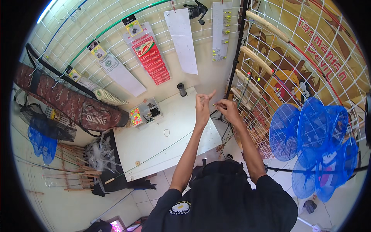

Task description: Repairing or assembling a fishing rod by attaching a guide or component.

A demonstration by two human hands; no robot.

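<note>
Both my hands are raised over the far right end of the white table (156,145). My left hand (203,101) has its index finger extended and its other fingers curled; whether it holds a thin line cannot be told. Close to its right, my right hand (227,108) pinches a tiny yellowish piece (214,105) between thumb and fingertips. A thin fishing rod (156,153) lies slanting across the table, its light handle (109,180) past the near left edge. On the tabletop are a small round wooden piece (137,163) and a loop of thin cord (166,132).
A divided box (145,113) of colourful beads and small dark parts stands at the table's back left, a dark spool (181,90) at the back. A wire grid with hanging packets and a fishing reel (197,11) is behind. Blue nets (311,139) hang on the right, beside a rod rack.
</note>
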